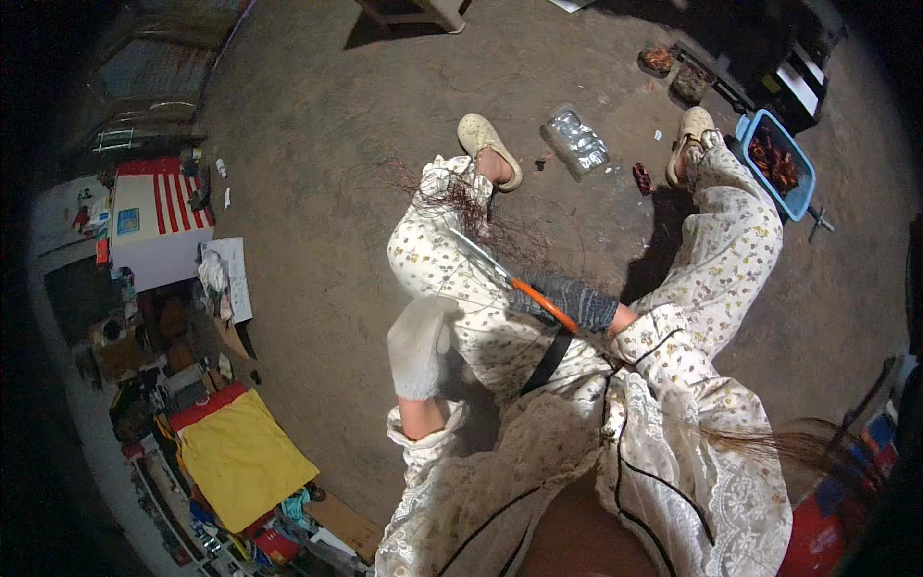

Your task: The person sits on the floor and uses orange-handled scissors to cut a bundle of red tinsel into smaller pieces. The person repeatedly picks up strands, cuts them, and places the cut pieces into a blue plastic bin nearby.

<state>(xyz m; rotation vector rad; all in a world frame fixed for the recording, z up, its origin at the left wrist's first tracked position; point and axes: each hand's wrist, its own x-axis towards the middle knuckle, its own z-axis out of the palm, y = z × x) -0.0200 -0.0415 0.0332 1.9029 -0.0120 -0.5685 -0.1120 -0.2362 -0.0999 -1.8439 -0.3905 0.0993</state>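
My left hand (pixel 420 350), in a pale work glove, is beside my left thigh; nothing shows in it, and its fingers blur together. My right hand (pixel 566 297), in a dark grey knitted glove, lies across my lap. A long tool with an orange handle (pixel 544 304) and a narrow shiny metal blade passes over that glove, its tip towards my left knee. Whether my right fingers grip it cannot be told. A loose tangle of fine dark reddish strands, like thin wire (pixel 469 205), spreads over my left shin and past the blade tip.
A blue plastic basin (pixel 809 180) of reddish pieces stands by my right foot. Between my feet lie a clear plastic tray (pixel 575 141) and a small reddish coil (pixel 642 179). Beyond are a stool (pixel 414 13) and two lumps; boxes and a yellow cloth (pixel 241 458) stand left.
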